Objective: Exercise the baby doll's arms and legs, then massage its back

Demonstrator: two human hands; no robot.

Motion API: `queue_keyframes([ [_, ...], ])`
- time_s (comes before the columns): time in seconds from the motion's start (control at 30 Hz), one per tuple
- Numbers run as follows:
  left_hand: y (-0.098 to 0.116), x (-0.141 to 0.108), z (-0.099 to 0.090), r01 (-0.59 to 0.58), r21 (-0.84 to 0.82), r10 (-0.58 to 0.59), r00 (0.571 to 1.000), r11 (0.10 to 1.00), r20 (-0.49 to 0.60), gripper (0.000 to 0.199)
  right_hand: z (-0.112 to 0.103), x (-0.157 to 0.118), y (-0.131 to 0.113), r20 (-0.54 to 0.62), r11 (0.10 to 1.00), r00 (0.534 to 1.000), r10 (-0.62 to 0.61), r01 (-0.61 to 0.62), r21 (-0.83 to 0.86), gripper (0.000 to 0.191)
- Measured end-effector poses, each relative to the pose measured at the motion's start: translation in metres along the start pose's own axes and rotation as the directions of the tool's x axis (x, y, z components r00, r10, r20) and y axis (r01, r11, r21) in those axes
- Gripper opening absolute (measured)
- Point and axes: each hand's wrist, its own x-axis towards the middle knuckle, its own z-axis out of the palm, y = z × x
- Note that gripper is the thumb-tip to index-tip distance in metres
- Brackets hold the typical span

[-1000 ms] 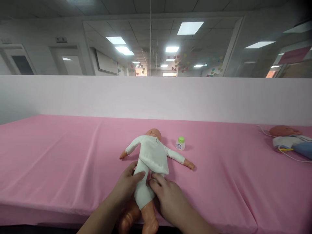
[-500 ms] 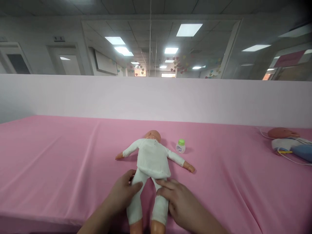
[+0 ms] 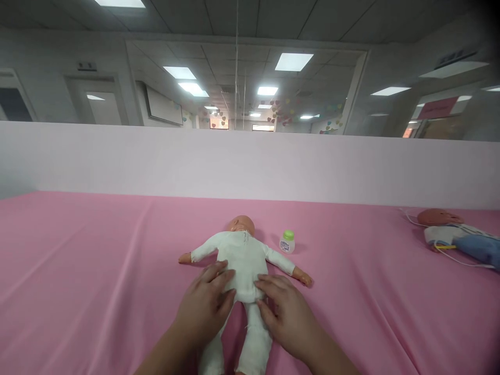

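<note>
In the head view, a baby doll (image 3: 241,260) in a white suit lies mid-table on the pink sheet (image 3: 97,271). The left hand (image 3: 205,308) and right hand (image 3: 287,312) rest flat and unclenched on its hips, gripping nothing. A green-capped bottle (image 3: 287,242) stands just beside the doll's arm.

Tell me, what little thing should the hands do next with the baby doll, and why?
Probably slide both palms gently up the doll's back. The left hand and right hand lie flat on the lower part of its white suit, one on each side, and the doll lies face down on the pink sheet with arms spread, so its upper back is bare of hands.
</note>
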Motion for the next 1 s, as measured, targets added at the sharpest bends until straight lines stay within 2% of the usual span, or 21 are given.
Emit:
queue_keyframes([
  [0.1,0.002,0.001,0.006,-0.029,0.065,0.021,0.993,0.997,0.117,0.043,0.005,0.001,-0.001,0.094,1.0,0.996,0.013,-0.011,-0.028,0.047],
  [0.2,0.007,0.0,0.006,-0.043,0.117,0.023,0.985,0.992,0.171,0.046,0.003,-0.001,-0.005,0.151,0.998,0.988,0.015,-0.004,-0.067,0.05],
  [0.3,0.016,-0.002,0.003,-0.138,0.116,0.116,0.977,0.984,0.18,0.049,-0.003,-0.003,-0.013,0.184,0.996,0.983,-0.007,0.022,-0.082,0.05],
  [0.4,0.025,-0.003,0.002,-0.235,0.039,0.222,0.951,0.971,0.216,0.051,-0.006,-0.003,-0.023,0.216,0.996,0.975,-0.059,0.071,-0.051,0.049],
  [0.6,0.031,-0.001,0.006,-0.211,0.002,0.196,0.911,0.978,0.362,0.053,0.003,-0.002,-0.025,0.293,0.997,0.954,-0.06,0.07,-0.024,0.052],
  [0.73,0.029,0.004,0.002,-0.189,-0.058,0.197,0.916,0.98,0.35,0.05,0.001,0.001,-0.018,0.266,0.996,0.96,-0.083,0.073,0.048,0.048],
  [0.9,0.019,0.014,-0.007,-0.187,-0.011,0.184,0.954,0.982,0.235,0.052,-0.009,0.013,-0.006,0.2,0.999,0.979,-0.039,0.036,0.02,0.052],
  [1.0,0.011,0.018,-0.005,-0.168,0.007,0.16,0.95,0.986,0.268,0.054,-0.008,0.018,0.001,0.232,1.0,0.973,0.008,-0.007,-0.003,0.058],
])
